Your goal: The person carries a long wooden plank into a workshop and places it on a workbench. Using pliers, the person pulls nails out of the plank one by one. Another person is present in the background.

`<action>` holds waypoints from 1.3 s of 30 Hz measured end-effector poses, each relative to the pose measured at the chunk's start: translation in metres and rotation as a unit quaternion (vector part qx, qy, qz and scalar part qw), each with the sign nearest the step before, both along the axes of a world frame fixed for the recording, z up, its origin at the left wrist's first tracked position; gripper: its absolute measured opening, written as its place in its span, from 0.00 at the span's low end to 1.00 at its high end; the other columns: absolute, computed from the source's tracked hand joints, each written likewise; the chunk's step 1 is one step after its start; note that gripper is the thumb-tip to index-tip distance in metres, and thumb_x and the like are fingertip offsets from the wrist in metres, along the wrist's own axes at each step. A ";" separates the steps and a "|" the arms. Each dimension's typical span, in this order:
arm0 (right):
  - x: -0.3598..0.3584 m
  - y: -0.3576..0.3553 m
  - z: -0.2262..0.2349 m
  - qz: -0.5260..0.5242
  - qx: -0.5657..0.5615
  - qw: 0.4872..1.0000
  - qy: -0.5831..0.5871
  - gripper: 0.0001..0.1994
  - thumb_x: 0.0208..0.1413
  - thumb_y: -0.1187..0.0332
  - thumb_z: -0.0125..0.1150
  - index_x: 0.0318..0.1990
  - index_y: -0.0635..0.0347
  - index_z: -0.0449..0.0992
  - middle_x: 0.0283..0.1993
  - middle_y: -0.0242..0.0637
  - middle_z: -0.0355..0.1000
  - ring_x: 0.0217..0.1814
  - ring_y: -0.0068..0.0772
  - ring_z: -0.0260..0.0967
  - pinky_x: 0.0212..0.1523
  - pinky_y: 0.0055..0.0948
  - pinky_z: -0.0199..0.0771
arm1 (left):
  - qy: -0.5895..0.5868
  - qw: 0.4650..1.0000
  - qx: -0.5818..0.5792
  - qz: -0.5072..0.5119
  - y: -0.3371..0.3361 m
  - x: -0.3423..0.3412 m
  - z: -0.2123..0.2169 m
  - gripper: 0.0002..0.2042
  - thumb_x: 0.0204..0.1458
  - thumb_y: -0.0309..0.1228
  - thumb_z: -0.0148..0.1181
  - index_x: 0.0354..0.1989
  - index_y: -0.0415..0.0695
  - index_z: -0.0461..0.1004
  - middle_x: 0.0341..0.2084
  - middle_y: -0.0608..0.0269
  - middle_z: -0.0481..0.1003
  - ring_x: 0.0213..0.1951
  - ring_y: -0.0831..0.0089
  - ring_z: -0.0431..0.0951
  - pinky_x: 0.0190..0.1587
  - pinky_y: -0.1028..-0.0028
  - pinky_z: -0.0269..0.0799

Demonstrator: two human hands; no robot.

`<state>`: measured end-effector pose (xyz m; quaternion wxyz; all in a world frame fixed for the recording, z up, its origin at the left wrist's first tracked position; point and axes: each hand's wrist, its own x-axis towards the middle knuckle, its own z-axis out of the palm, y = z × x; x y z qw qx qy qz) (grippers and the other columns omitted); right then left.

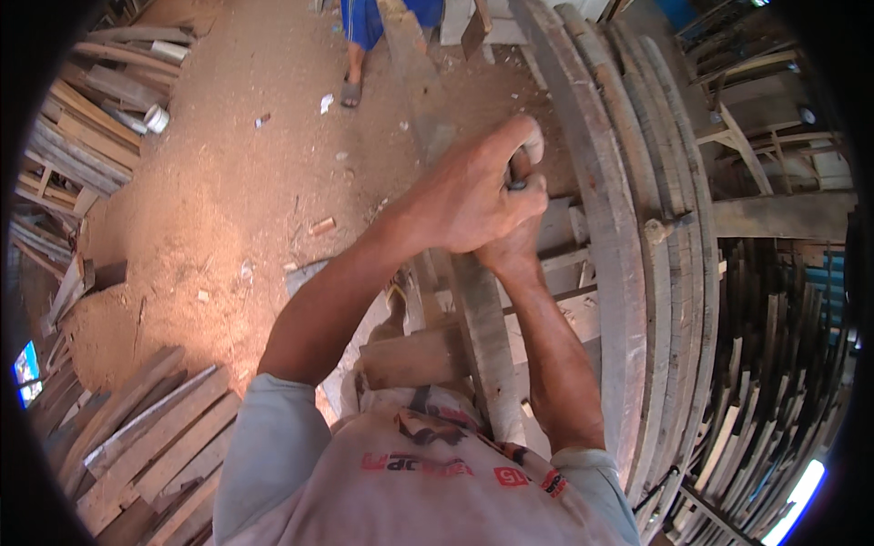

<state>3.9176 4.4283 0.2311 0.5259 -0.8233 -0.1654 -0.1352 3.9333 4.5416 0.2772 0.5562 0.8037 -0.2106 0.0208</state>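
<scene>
Dusty brown floor (228, 209), loose timber (168, 432) around

Your left hand (482, 189) curls round a small, dark, rounded object (518, 185), mostly hidden; your right hand (512, 240) sits beneath, its grip too covered to tell. A straight grey-brown wooden beam (487, 337) lies below; long, rough grey boards (596, 173) crowd your right.

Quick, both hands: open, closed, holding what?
Left hand: closed around a small dark object, too hidden to identify.
Right hand: mostly hidden behind the left; its grip cannot be told.
</scene>
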 end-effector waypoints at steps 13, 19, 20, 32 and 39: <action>0.034 0.019 -0.003 0.049 -0.081 0.989 0.109 0.14 0.53 0.68 0.60 0.36 0.76 0.74 0.45 0.52 0.73 0.46 0.39 0.73 0.44 0.39 0.72 | 0.011 1.000 0.016 -0.022 0.029 0.045 -0.032 0.14 0.50 0.38 0.57 0.40 0.42 0.70 0.35 0.55 0.75 0.40 0.65 0.73 0.45 0.64 0.70; 0.034 0.017 0.023 0.051 -0.056 0.993 0.092 0.21 0.59 0.60 0.51 0.46 0.75 0.72 0.52 0.57 0.71 0.56 0.47 0.71 0.54 0.42 0.69 | 0.044 0.994 0.092 0.033 0.025 0.050 -0.020 0.25 0.50 0.51 0.61 0.46 0.43 0.71 0.44 0.50 0.74 0.53 0.61 0.72 0.53 0.59 0.69; 0.028 0.007 0.026 0.039 -0.060 0.990 0.120 0.23 0.60 0.59 0.50 0.50 0.74 0.71 0.54 0.57 0.70 0.58 0.47 0.70 0.56 0.41 0.68 | 0.048 0.994 0.098 0.030 0.016 0.040 -0.007 0.28 0.48 0.53 0.62 0.49 0.43 0.69 0.46 0.48 0.73 0.55 0.58 0.71 0.54 0.58 0.69; -0.045 -0.040 -0.007 -0.049 0.320 0.932 0.164 0.31 0.67 0.52 0.47 0.68 0.65 0.58 0.66 0.45 0.62 0.66 0.35 0.61 0.64 0.34 0.62 | 0.094 0.981 0.118 -0.123 -0.026 -0.031 0.036 0.44 0.43 0.51 0.70 0.64 0.39 0.58 0.55 0.41 0.69 0.54 0.52 0.74 0.56 0.59 0.72; -0.065 -0.019 0.025 -0.093 0.241 0.949 0.179 0.27 0.67 0.56 0.46 0.66 0.66 0.58 0.59 0.42 0.66 0.60 0.31 0.63 0.58 0.32 0.65 | 0.075 0.976 0.108 -0.173 -0.025 -0.024 0.033 0.46 0.41 0.50 0.73 0.65 0.39 0.58 0.54 0.41 0.70 0.56 0.50 0.73 0.57 0.60 0.70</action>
